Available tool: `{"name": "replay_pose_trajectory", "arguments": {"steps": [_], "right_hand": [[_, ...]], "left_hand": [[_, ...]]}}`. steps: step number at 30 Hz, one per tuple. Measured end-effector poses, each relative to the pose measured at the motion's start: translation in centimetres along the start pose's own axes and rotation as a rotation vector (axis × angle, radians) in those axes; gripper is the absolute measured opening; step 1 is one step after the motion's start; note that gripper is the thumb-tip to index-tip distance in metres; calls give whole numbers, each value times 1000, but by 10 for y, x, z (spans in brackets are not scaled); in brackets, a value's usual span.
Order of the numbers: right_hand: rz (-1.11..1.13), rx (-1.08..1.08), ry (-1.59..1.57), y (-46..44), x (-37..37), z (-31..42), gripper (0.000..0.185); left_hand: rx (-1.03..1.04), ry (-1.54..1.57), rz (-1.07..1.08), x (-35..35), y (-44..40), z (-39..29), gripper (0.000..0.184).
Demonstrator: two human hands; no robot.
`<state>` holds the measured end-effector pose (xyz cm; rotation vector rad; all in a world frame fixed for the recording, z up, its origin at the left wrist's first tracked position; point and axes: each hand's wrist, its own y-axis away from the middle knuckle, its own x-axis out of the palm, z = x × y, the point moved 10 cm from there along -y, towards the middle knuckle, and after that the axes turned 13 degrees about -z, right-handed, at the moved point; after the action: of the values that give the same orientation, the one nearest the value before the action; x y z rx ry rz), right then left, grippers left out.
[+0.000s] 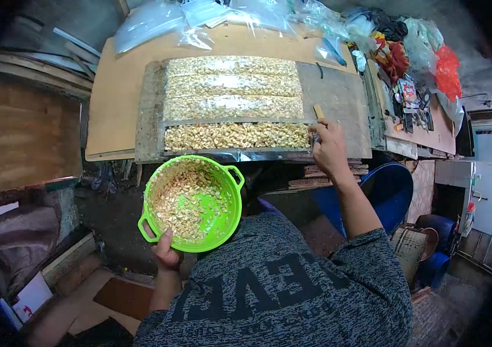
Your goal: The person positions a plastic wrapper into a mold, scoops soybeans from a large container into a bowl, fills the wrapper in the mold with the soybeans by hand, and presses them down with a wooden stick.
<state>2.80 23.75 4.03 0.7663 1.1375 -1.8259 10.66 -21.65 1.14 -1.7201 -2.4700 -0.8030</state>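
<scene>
My left hand (166, 253) grips the lower left rim of a green plastic basin (223, 218), which is tilted and holds loose pale puffed pieces (179, 202). My right hand (328, 144) is at the right end of the nearest row of puffed pieces (234, 136), its fingers bent together; what they hold, if anything, is too small to tell. A small wooden stick (318, 111) lies just above those fingers. Beyond the loose row, several flat rows under shiny clear film (231, 85) lie on a grey board (338, 95).
Clear plastic sheets (153, 26) cover the far edge of the tan table (113, 104). Plastic bags (422, 43) and small items are piled at the right. Below the table's right side stands a blue barrel (389, 188). A brown panel (23, 133) is at the left.
</scene>
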Motion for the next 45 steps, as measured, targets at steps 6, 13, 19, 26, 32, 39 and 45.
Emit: {"name": "replay_pose_trajectory", "arguments": {"steps": [6, 13, 19, 26, 32, 39, 45], "right_hand": [[74, -47, 7, -1, 3, 17, 35], [36, -93, 27, 2, -3, 9, 36], [45, -35, 4, 6, -8, 2, 41], [-49, -64, 113, 8, -29, 30, 38], [85, -263, -349, 27, -11, 168, 30], [619, -374, -459, 107, 92, 264, 46], [883, -402, -319, 135, 121, 264, 32]], "left_hand": [[-11, -16, -42, 2, 1, -2, 65], [10, -11, -11, -4, -1, 1, 66], [2, -18, 1, 1, 1, -1, 67], [54, -6, -5, -2, 1, -2, 67], [-39, -51, 18, 3, 4, 4, 70], [3, -10, 88, 19, 11, -5, 76], [-4, -98, 74, 14, 11, -4, 76]]}}
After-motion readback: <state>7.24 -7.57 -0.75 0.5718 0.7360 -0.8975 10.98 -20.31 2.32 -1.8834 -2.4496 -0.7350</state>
